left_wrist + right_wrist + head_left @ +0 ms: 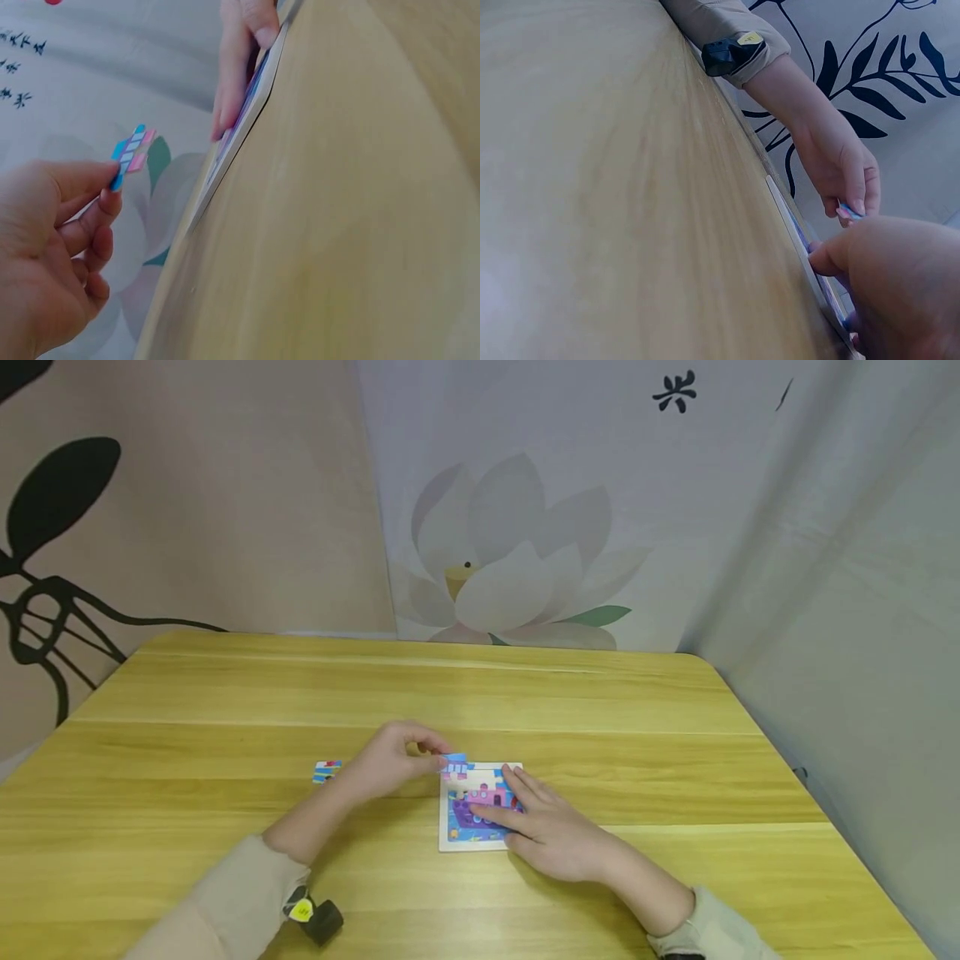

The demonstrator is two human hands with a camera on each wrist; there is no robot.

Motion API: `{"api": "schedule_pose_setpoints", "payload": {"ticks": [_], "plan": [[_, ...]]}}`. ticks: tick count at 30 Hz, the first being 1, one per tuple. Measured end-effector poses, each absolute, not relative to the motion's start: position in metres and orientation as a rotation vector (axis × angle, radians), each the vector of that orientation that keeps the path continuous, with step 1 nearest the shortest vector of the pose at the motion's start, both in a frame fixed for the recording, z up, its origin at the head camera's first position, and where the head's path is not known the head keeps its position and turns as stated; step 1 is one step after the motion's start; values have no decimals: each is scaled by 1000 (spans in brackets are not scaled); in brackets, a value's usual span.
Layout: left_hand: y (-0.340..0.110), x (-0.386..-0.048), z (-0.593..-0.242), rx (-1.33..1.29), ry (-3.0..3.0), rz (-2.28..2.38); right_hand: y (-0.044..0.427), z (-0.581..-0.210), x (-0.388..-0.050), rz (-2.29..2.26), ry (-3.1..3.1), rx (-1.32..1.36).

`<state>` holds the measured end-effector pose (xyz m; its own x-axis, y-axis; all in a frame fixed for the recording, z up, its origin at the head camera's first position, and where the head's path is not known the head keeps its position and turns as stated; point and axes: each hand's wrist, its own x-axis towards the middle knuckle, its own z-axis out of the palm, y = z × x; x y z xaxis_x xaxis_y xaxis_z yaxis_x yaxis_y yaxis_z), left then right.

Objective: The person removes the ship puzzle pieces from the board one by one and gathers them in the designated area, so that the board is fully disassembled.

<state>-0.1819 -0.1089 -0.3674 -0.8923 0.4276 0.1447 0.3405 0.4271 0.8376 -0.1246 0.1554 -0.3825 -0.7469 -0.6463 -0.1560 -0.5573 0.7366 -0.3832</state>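
Note:
My left hand (395,762) pinches a blue, white and pink jigsaw puzzle piece (454,766) between thumb and forefinger, above the upper left corner of the puzzle board (444,827). In the left wrist view that piece (132,156) is held up off the board. The white-framed board lies flat on the table, its lower part filled with a purple and pink picture and its upper part showing bare backing. My right hand (558,835) rests with spread fingers on the right side of the board, hiding part of the picture.
Another colourful puzzle piece or pieces (327,771) lie on the wooden table (225,735) left of the board, partly behind the left wrist. A printed curtain (525,543) hangs behind the table's far edge. A dark wrist camera (318,920) sits by the left sleeve.

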Motion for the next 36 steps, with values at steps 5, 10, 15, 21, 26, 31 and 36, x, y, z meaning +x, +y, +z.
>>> {"api": "schedule_pose_setpoints", "payload": {"ticks": [5,10,15,21,26,31,36], "plan": [[-124,-183,-366,681,2582,1510,155,-382,-125,-467,2658,-943],[-137,-183,-364,637,2586,1514,156,-382,-125,-468,2658,-943],[-149,-181,-362,592,2599,1512,156,-380,-125,-466,2654,-948],[-164,-182,-365,555,2626,1497,156,-380,-125,-459,2652,-956],[-178,-180,-367,494,2613,1485,156,-380,-125,-453,2655,-966],[-192,-178,-368,457,2580,1486,156,-381,-125,-454,2656,-959],[-201,-179,-371,462,2596,1453,156,-381,-125,-464,2650,-962]]}}
